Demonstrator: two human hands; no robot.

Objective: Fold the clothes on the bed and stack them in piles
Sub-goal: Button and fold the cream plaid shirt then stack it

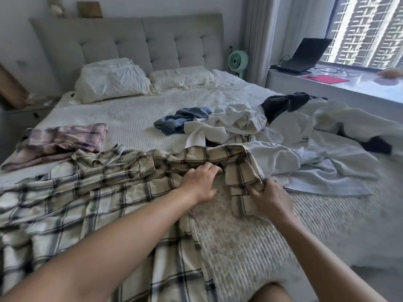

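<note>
While the left hand (199,182) rests flat, the right hand (269,196) pinches the plaid shirt (91,192).

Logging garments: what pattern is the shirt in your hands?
Cream plaid with dark checks, on the shirt, clearest in the head view.

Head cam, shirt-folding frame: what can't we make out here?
- Plaid shirt: its lower part is cut off by the left and bottom edges.
- Right hand: fingertips buried in the sleeve fold.
- Unfolded pile: the garments overlap, so their count is unclear.
- Dark garment: type unreadable, partly under white cloth.
- Object at the right edge: blurred and cropped.
</note>
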